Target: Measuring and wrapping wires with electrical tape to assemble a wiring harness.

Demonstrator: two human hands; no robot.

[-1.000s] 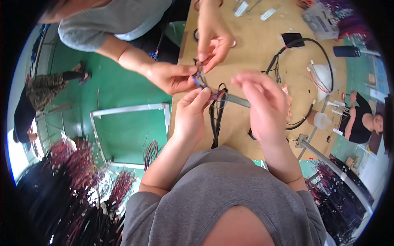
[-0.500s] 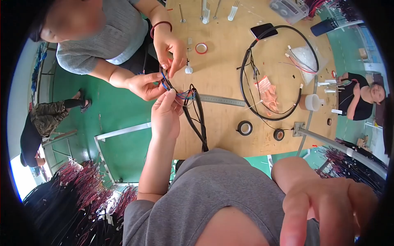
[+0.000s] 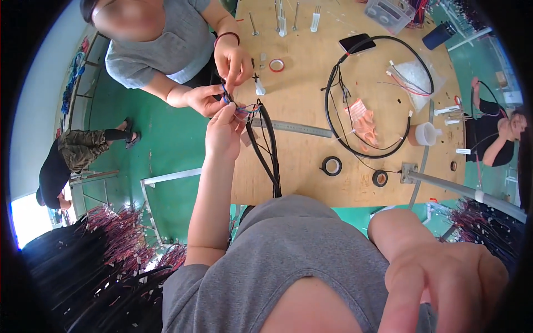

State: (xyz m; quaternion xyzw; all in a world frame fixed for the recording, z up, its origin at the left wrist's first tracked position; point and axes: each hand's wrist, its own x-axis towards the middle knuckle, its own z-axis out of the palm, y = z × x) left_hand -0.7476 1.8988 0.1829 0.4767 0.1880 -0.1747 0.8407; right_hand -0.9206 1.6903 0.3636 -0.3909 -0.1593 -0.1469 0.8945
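Observation:
My left hand (image 3: pixel 224 133) is closed in a pinch on the thin coloured wires at the end of a black wire harness (image 3: pixel 270 145). The harness hangs over the table's near edge toward my body. Close by, a co-worker's two hands (image 3: pixel 206 100) hold blue and dark wires right at my fingertips; the exact contact is too small to make out. At the lower right, my right hand (image 3: pixel 447 280) is raised near the camera, fingers stretched and apart, with nothing visible in it. Its fingertips run past the lower edge.
On the wooden table (image 3: pixel 300 166) lie a steel ruler (image 3: pixel 300 129), a coiled black cable (image 3: pixel 328 111), black tape rolls (image 3: pixel 331 166), red tape (image 3: pixel 276 65), a phone (image 3: pixel 357 43) and an orange glove (image 3: pixel 363 125). A metal pole (image 3: pixel 444 186) crosses the right side. Other people stand left and right.
The view has shifted slightly. The co-worker's upper hand has come down closer to the wires. At the far right, a person has raised an arm with a dark cable. My left hand keeps its pinch.

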